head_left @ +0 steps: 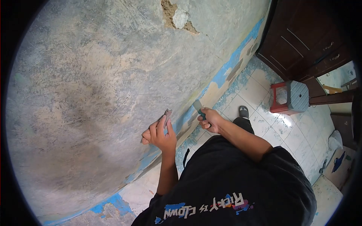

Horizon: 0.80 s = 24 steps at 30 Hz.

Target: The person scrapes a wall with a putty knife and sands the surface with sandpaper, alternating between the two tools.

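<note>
Wall work seen from above, with both hands near the centre of the frame. The right hand point(212, 120) is closed around the dark handle of a scraper point(198, 106), whose flat blade points to the upper left, toward the lower part of the wall point(94, 94); whether the blade touches the surface cannot be told. The left hand point(160, 135), left of and slightly below the scraper, grips a short greyish cylindrical piece point(168, 112) between thumb and fingers, its end projecting upward. The wall, mottled grey and beige, fills the left and middle of the frame; a broken patch point(177, 18) at top centre exposes brown material around a pale lump. Blue paint point(228, 71) runs in ragged bands along the wall's lower margin. The tiled floor point(253, 90), right of centre, is strewn with bluish flakes, especially along the wall's base. A sandalled foot point(244, 112) stands just right of the right hand; farther right is a red and grey stool point(298, 96), with dark wooden furniture point(298, 37) at upper right. The person's black shirt point(241, 177) and right forearm hide part of the floor at lower centre.
</note>
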Tool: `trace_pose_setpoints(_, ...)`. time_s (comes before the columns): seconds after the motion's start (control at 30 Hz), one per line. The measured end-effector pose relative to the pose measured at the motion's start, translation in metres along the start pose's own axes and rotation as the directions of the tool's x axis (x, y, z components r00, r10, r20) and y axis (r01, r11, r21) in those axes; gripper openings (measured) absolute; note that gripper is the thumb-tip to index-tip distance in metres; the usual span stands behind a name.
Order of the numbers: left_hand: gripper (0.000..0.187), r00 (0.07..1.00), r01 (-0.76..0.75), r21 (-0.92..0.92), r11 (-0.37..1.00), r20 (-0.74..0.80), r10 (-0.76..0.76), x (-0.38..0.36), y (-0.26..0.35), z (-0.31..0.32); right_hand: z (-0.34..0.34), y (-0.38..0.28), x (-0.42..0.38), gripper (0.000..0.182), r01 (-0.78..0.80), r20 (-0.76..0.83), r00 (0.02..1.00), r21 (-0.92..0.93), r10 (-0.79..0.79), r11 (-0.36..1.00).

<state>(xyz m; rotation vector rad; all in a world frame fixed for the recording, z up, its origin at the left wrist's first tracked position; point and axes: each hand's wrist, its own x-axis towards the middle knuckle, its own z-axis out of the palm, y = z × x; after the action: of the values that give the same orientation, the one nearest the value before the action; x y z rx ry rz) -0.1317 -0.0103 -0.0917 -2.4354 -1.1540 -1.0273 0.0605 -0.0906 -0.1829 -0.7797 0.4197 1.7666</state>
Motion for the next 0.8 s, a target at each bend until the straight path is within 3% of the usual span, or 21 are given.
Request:
trace_pose_setpoints(0.17,0.028,1.0,0.0,0.017,1.0,0.006,0.0,0.002,0.004,-0.005,-0.004,0.002,0.017,0.011,-0.023,0.0,1.0,0.03,0.023,0.999)
trace_pose_setpoints(0.27,0.028,0.999,-0.011,-0.004,1.0,-0.032,0.011,0.003,0.0,0.003,-0.007,0.007,0.028,0.011,-0.018,-0.107,0.994,-0.021,0.016,1.0)
trace_pose_setpoints(0.4,0.027,1.0,-0.022,0.034,0.999,-0.003,0.022,0.001,-0.001,-0.003,-0.011,-0.001,0.003,0.013,-0.051,0.001,0.999,-0.046,0.051,0.998)
trace_pose_setpoints(0.5,0.027,0.999,0.0,0.033,0.999,0.041,-0.001,0.001,0.003,-0.009,-0.025,-0.008,-0.004,0.022,0.003,-0.049,0.999,-0.392,-0.024,0.92)
trace_pose_setpoints(0.53,0.027,0.999,0.0,0.032,0.999,0.045,-0.001,0.0,0.001,-0.008,-0.029,-0.011,-0.008,0.025,0.022,-0.057,0.997,-0.507,-0.059,0.862)
trace_pose_setpoints(0.57,0.027,0.999,-0.001,0.031,1.0,0.047,-0.001,0.0,0.0,-0.007,-0.042,-0.01,-0.001,0.029,0.095,-0.029,0.986,-0.706,-0.163,0.702)
trace_pose_setpoints(0.63,0.026,0.998,0.021,0.028,0.999,0.064,-0.023,0.001,0.003,-0.009,-0.062,-0.009,0.008,0.03,0.265,0.182,0.884,-0.954,-0.43,0.14)
trace_pose_setpoints(0.67,0.026,0.997,0.035,0.026,0.999,0.072,-0.037,0.001,0.006,-0.009,-0.071,-0.009,0.01,0.032,0.282,0.337,0.804,-0.941,-0.49,-0.186)
trace_pose_setpoints(0.8,0.027,0.994,0.063,0.036,0.997,0.082,-0.066,0.004,0.012,-0.011,-0.026,-0.044,-0.037,0.036,0.165,0.323,0.832,-0.92,-0.451,-0.355)
